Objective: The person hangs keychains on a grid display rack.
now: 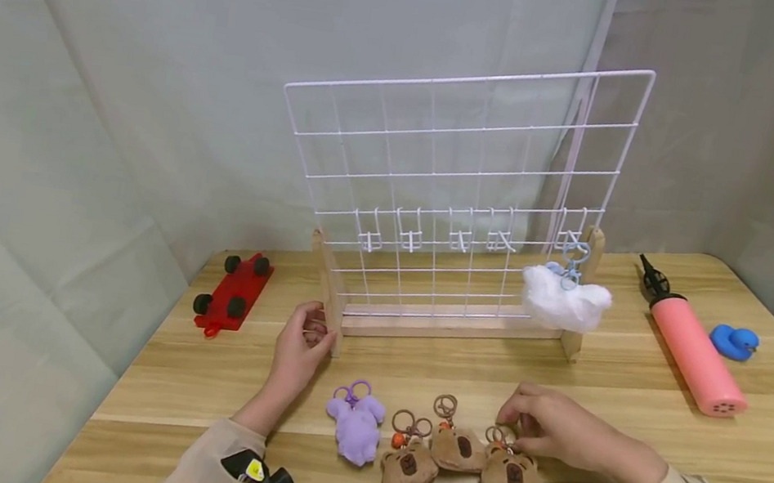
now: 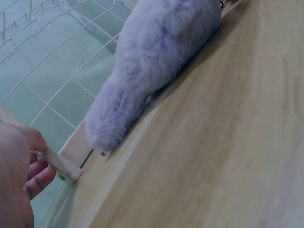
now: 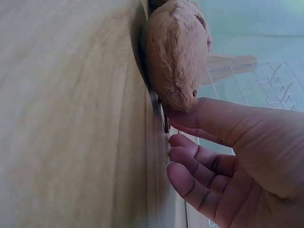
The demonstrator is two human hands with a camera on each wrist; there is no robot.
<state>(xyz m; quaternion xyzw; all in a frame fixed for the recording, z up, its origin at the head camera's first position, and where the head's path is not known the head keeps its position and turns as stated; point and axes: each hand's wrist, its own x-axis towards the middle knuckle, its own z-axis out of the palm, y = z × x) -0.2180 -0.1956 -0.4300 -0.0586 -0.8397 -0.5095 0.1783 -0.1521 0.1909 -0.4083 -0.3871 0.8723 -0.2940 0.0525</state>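
My left hand (image 1: 301, 345) grips the wooden end foot (image 1: 327, 283) of a white wire grid rack (image 1: 455, 177), fingers behind it and thumb in front. The right hand (image 1: 547, 421) pinches at the metal rings of the rightmost brown bear plush keychain (image 1: 513, 475), which lies on the table; in the right wrist view, thumb and fingers meet beside the plush (image 3: 175, 52). Two similar brown keychains, one in the middle (image 1: 458, 448) and one to its left (image 1: 409, 467), lie alongside. A purple plush keychain (image 1: 357, 429) lies nearest the left hand.
Several white hooks (image 1: 460, 239) hang in a row on the grid. A white fluffy keychain (image 1: 564, 299) hangs from the rightmost one. A red wheeled toy (image 1: 234, 294) lies at left. A pink hand pump (image 1: 697, 351) and a blue duck (image 1: 734, 342) are at right.
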